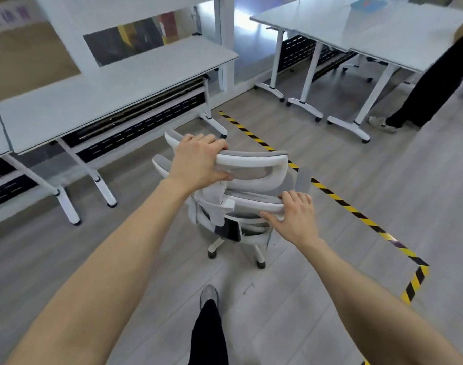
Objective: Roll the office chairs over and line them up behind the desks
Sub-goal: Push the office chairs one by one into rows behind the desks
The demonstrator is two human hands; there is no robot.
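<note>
Behind the desk [114, 83], both hands on chair [251, 177]

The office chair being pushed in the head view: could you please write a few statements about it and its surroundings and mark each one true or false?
1. The left hand grips the headrest of the office chair. True.
2. The right hand hangs free of the chair. False: it grips the edge of the backrest, below the headrest.
3. Yellow-and-black floor tape runs to the right of the chair. True.
4. The chair is already tucked under the desk on the left. False: it stands on open floor, apart from that desk.
5. Another person's leg shows by the desks at upper right. True.
</note>
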